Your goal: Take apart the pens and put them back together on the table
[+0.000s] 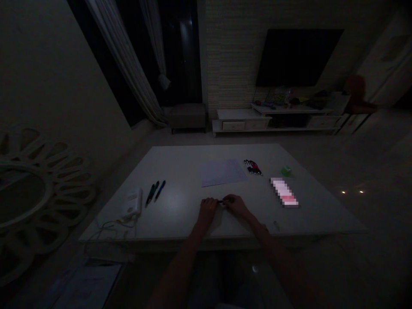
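Both my hands rest near the front middle of a white table (pixel 180 214) in a dim room. My left hand (pixel 207 207) and my right hand (pixel 234 204) are closed on the two ends of a small dark pen (pixel 222 201) held between them, just above the tabletop. A sheet of paper (pixel 222 171) lies beyond my hands. A cluster of dark and pink pens (pixel 252 167) sits to the right of that sheet.
Three pens (pixel 155 192) and a white device (pixel 132 204) with a cable lie at the table's left. A green object (pixel 286 171) and a pink-white box (pixel 284 193) lie at the right. A TV (pixel 298 56) and low cabinet (pixel 273 120) stand behind.
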### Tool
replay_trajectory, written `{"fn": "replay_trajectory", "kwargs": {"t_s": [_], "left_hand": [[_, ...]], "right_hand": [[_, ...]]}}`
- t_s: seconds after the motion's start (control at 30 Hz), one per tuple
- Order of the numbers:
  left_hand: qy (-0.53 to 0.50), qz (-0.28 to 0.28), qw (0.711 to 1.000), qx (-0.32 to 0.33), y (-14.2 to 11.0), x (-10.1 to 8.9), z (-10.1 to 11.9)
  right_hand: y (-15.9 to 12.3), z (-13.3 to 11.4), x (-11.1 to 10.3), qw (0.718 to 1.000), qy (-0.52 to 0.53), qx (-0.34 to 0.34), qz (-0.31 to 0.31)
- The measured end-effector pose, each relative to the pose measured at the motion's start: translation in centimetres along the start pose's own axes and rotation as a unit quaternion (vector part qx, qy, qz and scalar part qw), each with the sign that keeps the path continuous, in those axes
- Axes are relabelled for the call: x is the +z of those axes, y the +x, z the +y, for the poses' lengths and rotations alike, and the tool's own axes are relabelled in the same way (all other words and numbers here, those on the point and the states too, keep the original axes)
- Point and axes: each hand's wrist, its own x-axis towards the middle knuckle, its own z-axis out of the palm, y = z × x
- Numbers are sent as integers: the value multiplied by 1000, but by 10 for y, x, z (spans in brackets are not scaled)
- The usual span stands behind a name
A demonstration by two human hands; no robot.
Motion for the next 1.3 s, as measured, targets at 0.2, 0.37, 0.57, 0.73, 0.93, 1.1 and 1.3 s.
{"fn": "replay_trajectory", "kwargs": {"t_s": [0.2,0.37,0.57,0.73,0.93,1.1,1.3], "left_hand": [[-2,-3,1000,-3,1,-1,1],[-4,-10,1000,-1,1,-7,3],[-13,-21,1000,-3,1,-8,2],[-6,-13,1000,1,2,-6,2],[4,6,1000,3,2,-5,2],[2,17,1000,2,1,-2,1],[-7,10,1000,3,0,1,-1]], "right_hand": [[0,1,0,999,-5,-34,11],[0,3,3,1000,1,-4,-2],[1,2,1,1000,-10,-7,-6],[2,1,2,1000,3,-24,15],[4,4,3,999,-8,-37,14],[5,4,3,1000,3,4,-16],[4,3,2,1000,29,9,6]]}}
